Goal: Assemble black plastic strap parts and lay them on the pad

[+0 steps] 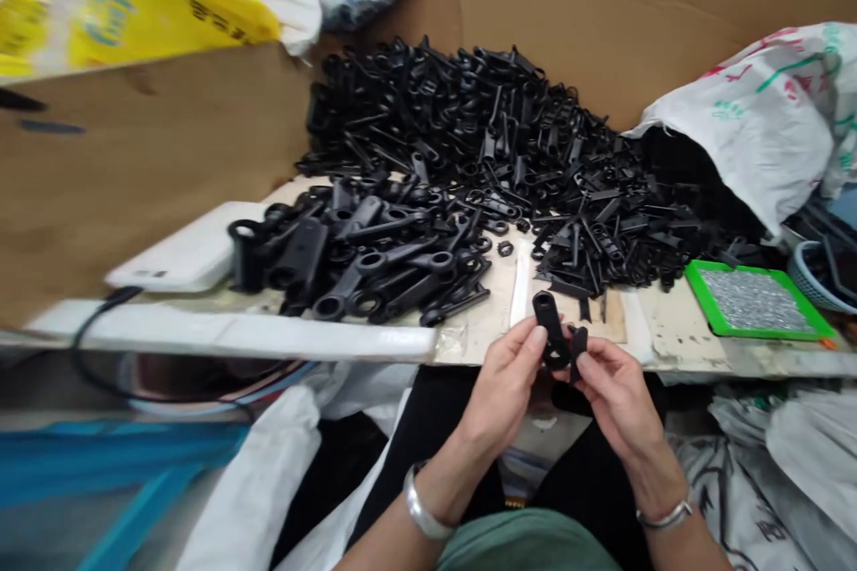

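Between thumb and fingers, my left hand [507,379] grips a flat black plastic part [549,326] with rounded ends and a hole near its lower end. Close beside it, my right hand [617,393] pinches a smaller black plastic piece [578,352]. The two parts nearly meet at the table's front edge; whether they touch I cannot tell. Behind my hands lies a heap of small black plastic pieces [603,232]. Larger black parts with ringed ends [402,263] are piled to the left.
A tall mound of black parts [455,107] rests against the cardboard wall [656,0]. On the right sit a green tray [703,299] of small silvery pieces, a blue basket [807,272] and a white sack [769,125]. A white box [191,250] with a cable stands at left.
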`<state>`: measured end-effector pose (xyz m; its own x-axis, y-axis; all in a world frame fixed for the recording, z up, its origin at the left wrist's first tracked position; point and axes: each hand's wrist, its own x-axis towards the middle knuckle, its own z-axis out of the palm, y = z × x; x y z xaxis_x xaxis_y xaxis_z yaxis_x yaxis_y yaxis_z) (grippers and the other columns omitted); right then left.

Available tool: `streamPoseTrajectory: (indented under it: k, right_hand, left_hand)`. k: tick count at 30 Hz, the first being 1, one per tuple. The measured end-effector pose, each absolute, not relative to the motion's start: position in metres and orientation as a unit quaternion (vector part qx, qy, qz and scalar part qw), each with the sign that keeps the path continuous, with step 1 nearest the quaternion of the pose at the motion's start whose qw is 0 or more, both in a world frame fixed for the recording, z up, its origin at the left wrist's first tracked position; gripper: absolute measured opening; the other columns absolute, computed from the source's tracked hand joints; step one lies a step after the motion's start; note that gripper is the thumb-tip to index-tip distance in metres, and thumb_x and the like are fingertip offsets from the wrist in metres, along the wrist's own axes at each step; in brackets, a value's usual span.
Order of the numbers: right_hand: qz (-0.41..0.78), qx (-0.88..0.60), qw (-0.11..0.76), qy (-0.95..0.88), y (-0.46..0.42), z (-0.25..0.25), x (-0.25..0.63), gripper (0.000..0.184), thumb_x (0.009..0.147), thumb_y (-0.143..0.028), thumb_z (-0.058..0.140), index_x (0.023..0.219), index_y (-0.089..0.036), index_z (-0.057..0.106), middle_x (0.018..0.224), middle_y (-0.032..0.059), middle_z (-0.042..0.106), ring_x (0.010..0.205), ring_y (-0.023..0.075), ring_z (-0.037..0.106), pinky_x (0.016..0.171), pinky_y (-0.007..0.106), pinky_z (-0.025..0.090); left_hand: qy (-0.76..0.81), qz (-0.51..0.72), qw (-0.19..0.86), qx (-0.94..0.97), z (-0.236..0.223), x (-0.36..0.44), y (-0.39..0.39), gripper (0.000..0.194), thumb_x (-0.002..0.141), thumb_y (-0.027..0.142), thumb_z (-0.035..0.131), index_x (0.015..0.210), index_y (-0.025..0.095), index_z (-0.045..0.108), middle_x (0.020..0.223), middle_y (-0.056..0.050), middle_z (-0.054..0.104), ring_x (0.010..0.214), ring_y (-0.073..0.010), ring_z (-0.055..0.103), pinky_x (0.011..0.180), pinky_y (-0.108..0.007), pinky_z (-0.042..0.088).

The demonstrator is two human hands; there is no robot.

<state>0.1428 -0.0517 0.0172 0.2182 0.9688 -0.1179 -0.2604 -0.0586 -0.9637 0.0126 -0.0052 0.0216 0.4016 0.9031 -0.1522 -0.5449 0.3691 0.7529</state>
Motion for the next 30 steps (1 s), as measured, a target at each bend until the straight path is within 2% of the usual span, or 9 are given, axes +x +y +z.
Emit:
streamPoseTrajectory:
  k: [3,6,7,9,12,16,21,26,30]
  right_hand:
    - [0.352,-0.63,0.521,-0.456,-0.051,0.021,0.182,0.028,0.078,-0.045,0.07,0.083,-0.018,0.072,0.096,0.0082,0.074,0.081,0.0205,0.067,0.072,0.032,0.055]
    - [0.141,-0.745,0.343,-0.555,-0.045,0.021,0.229,0.03,0.085,-0.043,0.058,0.085,-0.017,0.073,0.083,0.0067,0.074,0.074,0.0206,0.066,0.069,0.032,0.052]
    - [0.121,-0.753,0.312,-0.567,-0.042,0.02,0.241,0.029,0.086,-0.041,0.057,0.084,-0.018,0.074,0.082,0.0063,0.074,0.074,0.0209,0.066,0.071,0.033,0.052]
    - [0.097,-0.76,0.28,-0.578,-0.038,0.017,0.256,0.026,0.086,-0.038,0.056,0.086,-0.019,0.074,0.086,0.0075,0.074,0.08,0.0232,0.065,0.077,0.037,0.05]
    - [0.023,-0.766,0.263,-0.585,-0.036,0.009,0.26,0.027,0.087,-0.036,0.055,0.1,-0.02,0.073,0.103,0.0125,0.071,0.097,0.0288,0.061,0.086,0.043,0.047]
    - [-0.09,-0.708,0.215,-0.667,-0.043,-0.001,0.256,0.032,0.095,-0.033,0.045,0.109,-0.018,0.07,0.101,0.0131,0.072,0.094,0.0275,0.063,0.085,0.043,0.05]
    - [-0.103,-0.682,0.196,-0.697,-0.046,-0.002,0.262,0.036,0.097,-0.038,0.044,0.11,-0.017,0.071,0.101,0.0129,0.074,0.091,0.0272,0.067,0.083,0.044,0.054]
    - [-0.092,-0.711,0.175,-0.674,-0.05,0.007,0.254,0.036,0.095,-0.037,0.048,0.11,-0.013,0.071,0.103,0.0162,0.073,0.093,0.0318,0.069,0.085,0.05,0.054]
    - [-0.007,-0.699,0.33,-0.634,-0.061,0.019,0.215,0.029,0.089,-0.039,0.059,0.102,-0.018,0.074,0.103,0.0114,0.075,0.089,0.0265,0.071,0.083,0.043,0.057]
  left_hand:
    - [0.305,0.459,0.777,0.304,0.025,0.013,-0.004,0.032,0.075,0.042,0.077,0.088,0.013,0.074,0.084,-0.009,0.075,0.081,-0.0183,0.067,0.075,-0.026,0.051]
    - [0.337,0.443,0.782,0.281,0.022,0.015,-0.006,0.031,0.073,0.04,0.079,0.081,0.011,0.073,0.081,-0.01,0.074,0.075,-0.0171,0.067,0.072,-0.026,0.052]
    - [0.339,0.437,0.789,0.267,0.021,0.016,-0.008,0.031,0.072,0.039,0.079,0.081,0.01,0.072,0.082,-0.01,0.074,0.075,-0.0174,0.067,0.072,-0.027,0.053]
    - [0.333,0.419,0.807,0.248,0.019,0.017,-0.01,0.031,0.073,0.037,0.079,0.085,0.01,0.072,0.082,-0.011,0.074,0.072,-0.0178,0.068,0.073,-0.029,0.054]
    - [0.321,0.398,0.824,0.244,0.019,0.018,-0.013,0.029,0.079,0.034,0.073,0.092,0.008,0.071,0.084,-0.013,0.074,0.069,-0.0173,0.068,0.074,-0.03,0.054]
    - [0.311,0.41,0.83,0.217,0.016,0.018,-0.015,0.023,0.082,0.027,0.07,0.096,0.008,0.071,0.097,-0.015,0.073,0.079,-0.0199,0.07,0.079,-0.035,0.054]
    - [0.293,0.418,0.834,0.209,0.01,0.02,-0.017,0.025,0.08,0.026,0.072,0.099,0.009,0.071,0.101,-0.015,0.072,0.082,-0.02,0.069,0.08,-0.034,0.052]
    - [0.284,0.424,0.835,0.207,0.007,0.021,-0.019,0.031,0.077,0.027,0.076,0.103,0.011,0.072,0.096,-0.013,0.073,0.081,-0.0189,0.069,0.078,-0.031,0.05]
    - [0.274,0.434,0.835,0.199,0.004,0.022,-0.018,0.037,0.072,0.029,0.08,0.104,0.013,0.073,0.093,-0.011,0.074,0.085,-0.0196,0.069,0.075,-0.028,0.049]
